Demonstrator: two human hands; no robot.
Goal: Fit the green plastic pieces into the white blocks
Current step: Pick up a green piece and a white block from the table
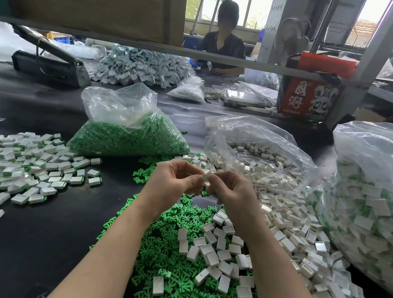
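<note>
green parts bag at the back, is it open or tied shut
Open. The clear bag of green pieces has its mouth loose and standing up, untied, with green pieces spilling onto the black table.

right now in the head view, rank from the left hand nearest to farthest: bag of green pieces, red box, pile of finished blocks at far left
From the left hand:
1. Bag of green pieces, just behind and left.
2. Pile of finished blocks, left on the table.
3. Red box, far back right.
</note>
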